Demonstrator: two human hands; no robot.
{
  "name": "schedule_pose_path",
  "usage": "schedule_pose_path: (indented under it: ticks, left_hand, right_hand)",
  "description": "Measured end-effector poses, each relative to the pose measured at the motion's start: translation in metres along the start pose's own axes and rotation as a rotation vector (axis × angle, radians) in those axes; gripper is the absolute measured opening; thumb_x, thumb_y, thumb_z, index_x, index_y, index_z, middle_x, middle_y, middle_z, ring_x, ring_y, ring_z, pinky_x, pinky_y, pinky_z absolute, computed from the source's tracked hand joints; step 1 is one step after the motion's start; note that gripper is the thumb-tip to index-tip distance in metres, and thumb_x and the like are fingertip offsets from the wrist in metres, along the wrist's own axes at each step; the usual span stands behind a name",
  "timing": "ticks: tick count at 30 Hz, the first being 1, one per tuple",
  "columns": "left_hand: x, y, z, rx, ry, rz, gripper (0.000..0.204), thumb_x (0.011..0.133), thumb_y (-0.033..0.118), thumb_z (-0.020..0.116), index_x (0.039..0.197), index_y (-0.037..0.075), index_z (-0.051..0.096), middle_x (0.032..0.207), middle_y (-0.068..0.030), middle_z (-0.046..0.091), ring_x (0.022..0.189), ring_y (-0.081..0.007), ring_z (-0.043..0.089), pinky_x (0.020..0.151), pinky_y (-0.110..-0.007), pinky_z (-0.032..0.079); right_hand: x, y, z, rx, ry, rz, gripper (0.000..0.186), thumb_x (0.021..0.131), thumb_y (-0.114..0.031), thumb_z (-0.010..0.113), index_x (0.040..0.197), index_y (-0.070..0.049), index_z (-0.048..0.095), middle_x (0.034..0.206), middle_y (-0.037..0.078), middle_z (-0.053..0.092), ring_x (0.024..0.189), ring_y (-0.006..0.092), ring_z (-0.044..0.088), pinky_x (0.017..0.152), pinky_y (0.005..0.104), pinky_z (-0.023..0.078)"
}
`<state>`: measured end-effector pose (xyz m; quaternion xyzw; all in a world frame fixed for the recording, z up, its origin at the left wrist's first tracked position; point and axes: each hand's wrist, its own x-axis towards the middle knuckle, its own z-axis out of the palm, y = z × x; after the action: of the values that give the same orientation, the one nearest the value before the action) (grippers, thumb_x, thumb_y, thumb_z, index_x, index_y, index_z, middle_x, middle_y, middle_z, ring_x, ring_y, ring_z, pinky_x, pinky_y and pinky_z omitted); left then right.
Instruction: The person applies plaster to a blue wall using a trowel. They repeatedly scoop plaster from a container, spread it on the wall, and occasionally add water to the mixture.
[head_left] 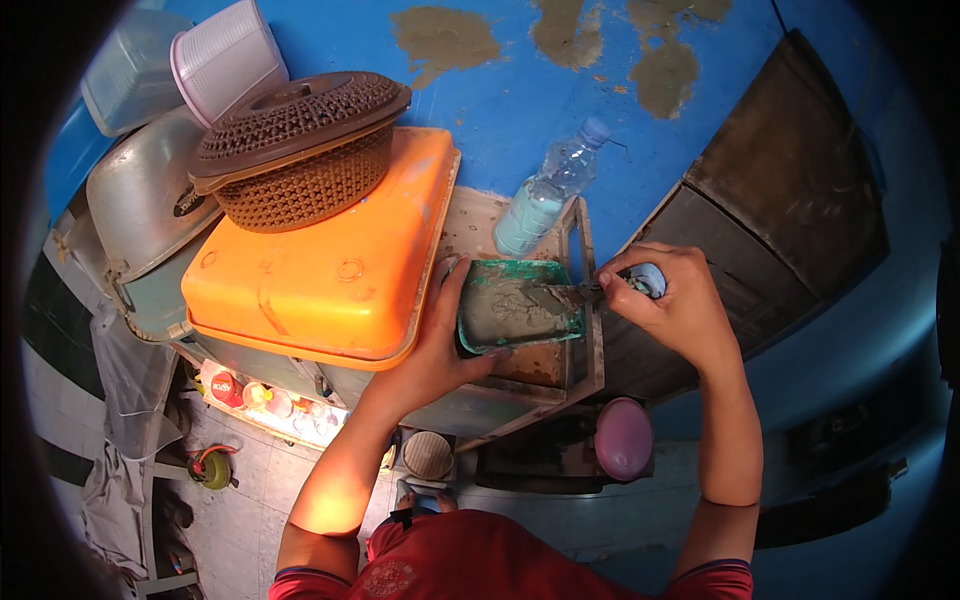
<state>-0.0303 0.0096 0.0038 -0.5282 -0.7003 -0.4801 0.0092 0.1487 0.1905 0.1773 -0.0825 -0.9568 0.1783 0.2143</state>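
A green rectangular tub (522, 350) holds wet grey plaster (510, 308) and sits on top of a low cabinet. Around its left side wraps my left hand (440, 335), the thumb at the near edge and the fingers at the far left corner. Closed about a light blue handle, my right hand (672, 300) grips a trowel (565, 296). Its dark blade reaches into the tub at the right side and touches the plaster. Just behind the tub a clear plastic bottle (545, 195) leans, with pale liquid in it.
An upturned orange basin (310, 270) carries a brown woven-look lidded basket (310, 180) beside my left hand. Metal and plastic containers (150, 180) crowd the far left. Grey patches (445, 42) mark the blue wall. A dark panel (790, 170) stands right; a pink round object (623, 440) lies below.
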Motion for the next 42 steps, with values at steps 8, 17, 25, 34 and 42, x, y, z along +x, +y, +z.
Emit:
schedule_pose_path:
  ticks: [8,17,25,34,42]
  left_hand:
    - [0.0,-0.001,0.0,0.01,0.031,0.054,0.112,0.074,0.024,0.095,0.162,0.003,0.028,0.158,-0.0238,0.038,0.147,-0.0382,0.04,0.123,-0.044,0.034]
    - [0.002,-0.001,0.001,0.021,0.032,0.073,0.111,0.074,0.024,0.095,0.161,0.0,0.029,0.158,-0.0244,0.038,0.147,-0.0388,0.04,0.123,-0.044,0.034]
    - [0.006,-0.002,-0.001,-0.06,-0.013,0.044,0.111,0.074,0.031,0.094,0.159,-0.002,0.031,0.158,-0.0272,0.036,0.15,-0.0424,0.035,0.124,-0.046,0.03]
    - [0.006,0.0,0.0,-0.037,0.002,0.058,0.108,0.075,0.03,0.094,0.158,-0.002,0.033,0.157,-0.0251,0.038,0.148,-0.0405,0.038,0.123,-0.045,0.032]
    - [0.005,0.002,-0.003,-0.069,-0.023,0.035,0.109,0.074,0.016,0.094,0.162,0.003,0.03,0.16,-0.0223,0.035,0.151,-0.0349,0.035,0.125,-0.042,0.029]
  right_hand:
    - [0.006,-0.015,0.022,0.102,0.002,-0.09,0.018,0.085,-0.015,0.077,0.094,0.0,0.078,0.087,0.015,0.076,0.074,0.0298,0.073,0.066,0.0364,0.056]
    - [0.004,-0.001,-0.003,0.091,0.021,-0.053,0.017,0.086,-0.013,0.078,0.096,0.0,0.078,0.083,0.012,0.076,0.073,0.021,0.073,0.068,0.0317,0.055]
    - [0.011,-0.004,0.013,0.086,-0.04,-0.1,0.019,0.083,-0.018,0.079,0.093,-0.002,0.078,0.078,0.02,0.07,0.067,0.0322,0.069,0.066,0.0398,0.054]
    - [0.01,0.01,0.017,-0.072,-0.005,-0.153,0.019,0.086,-0.018,0.075,0.093,-0.001,0.078,0.077,0.015,0.074,0.067,0.0233,0.07,0.067,0.0359,0.055]
    - [0.015,0.002,0.005,0.024,0.128,-0.163,0.029,0.085,-0.027,0.07,0.079,0.002,0.071,0.072,0.025,0.065,0.068,0.0438,0.064,0.067,0.0464,0.053]
